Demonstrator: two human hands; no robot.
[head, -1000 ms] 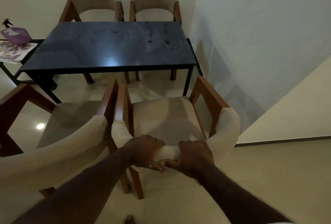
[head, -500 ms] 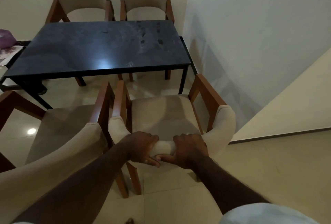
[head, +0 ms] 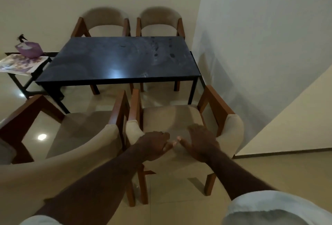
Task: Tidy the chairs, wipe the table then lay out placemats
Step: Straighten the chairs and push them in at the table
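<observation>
Chair (head: 172, 122) short of table (head: 118, 61) edge, left hand (head: 154, 145) and right hand (head: 199, 142) open, seemingly just above backrest.

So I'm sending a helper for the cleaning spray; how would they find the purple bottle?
Start at the dark dining table. Off its left end stands a small black side table with patterned sheets on it. The purple bottle sits there, the scene's only purple container.

We see our two bare forearms, each ending in a bare hand: left hand (head: 154, 144), right hand (head: 200, 144). Short white sleeves (head: 265, 208) show at the frame's lower corners.
</observation>
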